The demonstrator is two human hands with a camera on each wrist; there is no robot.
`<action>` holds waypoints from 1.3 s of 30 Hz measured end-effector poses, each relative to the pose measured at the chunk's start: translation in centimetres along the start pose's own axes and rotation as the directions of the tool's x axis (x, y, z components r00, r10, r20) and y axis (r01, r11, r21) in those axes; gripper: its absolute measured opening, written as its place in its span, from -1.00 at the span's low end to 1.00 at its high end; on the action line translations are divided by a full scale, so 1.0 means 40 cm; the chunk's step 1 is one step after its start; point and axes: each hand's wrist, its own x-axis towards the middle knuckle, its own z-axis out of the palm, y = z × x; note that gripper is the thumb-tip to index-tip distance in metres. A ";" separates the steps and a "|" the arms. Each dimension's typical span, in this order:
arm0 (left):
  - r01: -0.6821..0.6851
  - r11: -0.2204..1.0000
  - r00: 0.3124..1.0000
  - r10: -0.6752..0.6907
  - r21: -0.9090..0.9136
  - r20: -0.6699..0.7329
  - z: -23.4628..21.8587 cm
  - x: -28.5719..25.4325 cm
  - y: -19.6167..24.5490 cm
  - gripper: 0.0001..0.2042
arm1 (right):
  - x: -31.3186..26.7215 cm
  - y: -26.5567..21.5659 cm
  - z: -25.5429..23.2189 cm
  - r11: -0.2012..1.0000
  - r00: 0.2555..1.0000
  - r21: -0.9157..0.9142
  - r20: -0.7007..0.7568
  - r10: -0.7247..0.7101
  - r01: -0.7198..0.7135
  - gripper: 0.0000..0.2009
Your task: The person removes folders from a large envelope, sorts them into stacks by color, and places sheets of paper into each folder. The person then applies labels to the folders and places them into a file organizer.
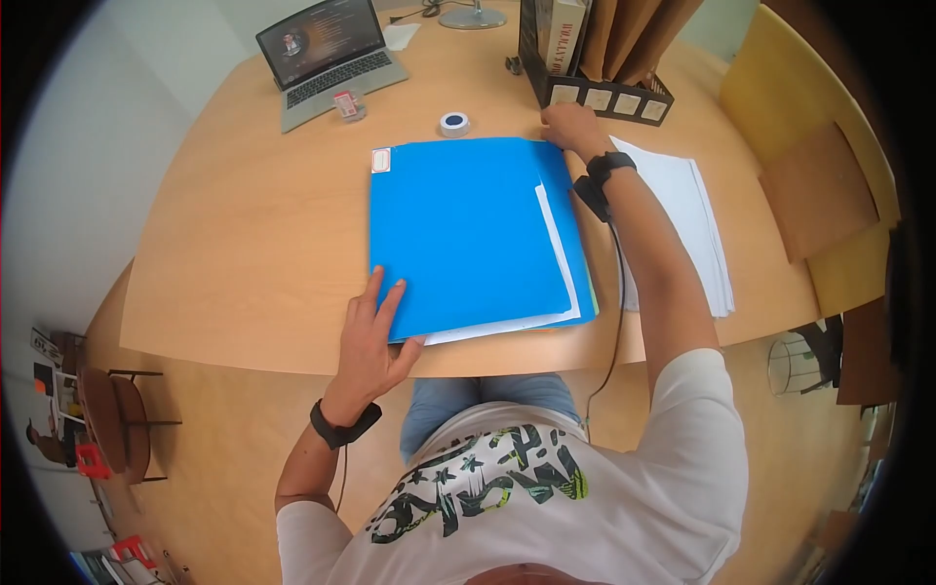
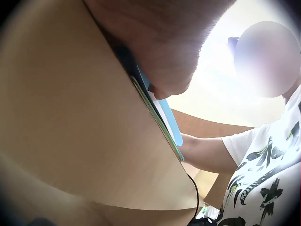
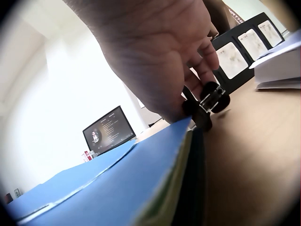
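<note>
A blue folder stuffed with white sheets lies closed on the wooden table. My left hand rests with straight fingers on its near left corner, the thumb at the near edge. From the left wrist view the folder's edge shows under the palm. My right hand is at the folder's far right corner. There, in the right wrist view, its fingers pinch a black binder clip at the corner of the folder.
A stack of white paper lies right of the folder. A black file organiser stands behind it. An open laptop, a small round tin and a lamp base are at the back. A yellow chair stands at the right.
</note>
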 end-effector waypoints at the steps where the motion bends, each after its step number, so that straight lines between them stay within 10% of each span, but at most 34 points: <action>1: -0.003 1.000 1.000 0.003 -0.008 0.000 0.001 0.001 0.000 -0.37 | 0.005 -0.009 -0.009 1.000 1.000 -0.027 0.009 0.000 0.000 -0.77; 7: -0.039 0.999 0.999 0.039 0.015 -0.012 -0.001 0.010 0.003 -0.28 | 0.061 -0.117 -0.073 0.907 0.976 0.366 -0.023 -0.216 0.209 -0.69; 14: -0.033 0.999 0.999 0.034 0.032 -0.032 0.012 0.004 -0.008 -0.35 | 0.095 -0.257 -0.043 0.937 0.947 0.206 0.098 -0.306 0.281 -0.68; 20: -0.068 0.994 0.995 0.061 0.083 0.082 -0.029 0.023 0.015 -0.38 | 0.083 -0.249 -0.041 0.948 0.967 0.201 -0.116 -0.227 0.246 -0.73; 23: -0.022 0.995 0.999 0.018 0.100 0.044 -0.066 0.046 -0.006 -0.39 | 0.039 -0.255 -0.123 0.823 0.967 0.508 -0.135 -0.215 0.254 -0.77; 26: -0.037 0.998 0.975 0.049 0.060 -0.219 -0.094 0.116 -0.033 -0.40 | -0.033 -0.283 -0.176 0.194 0.884 0.961 -0.088 -0.459 0.196 -0.68; 29: -0.112 0.993 0.941 0.095 -0.035 -0.325 -0.126 0.214 -0.022 -0.38 | -0.149 -0.347 -0.245 0.003 0.779 0.999 0.027 -0.626 -0.032 -0.61; 32: -0.236 0.961 0.937 0.186 -0.142 -0.296 -0.123 0.273 -0.051 -0.39 | -0.218 -0.397 -0.255 -0.083 0.692 0.985 0.047 -0.720 -0.153 -0.64; 35: -0.270 0.926 0.944 0.201 -0.263 -0.261 -0.110 0.276 -0.077 -0.42 | -0.240 -0.415 -0.239 -0.153 0.767 0.979 0.004 -0.642 -0.133 -0.68; 39: -0.164 0.831 0.975 0.054 -0.532 -0.216 -0.069 0.260 -0.099 -0.46 | -0.274 -0.447 -0.197 0.047 0.865 0.912 -0.369 -0.341 0.407 -0.82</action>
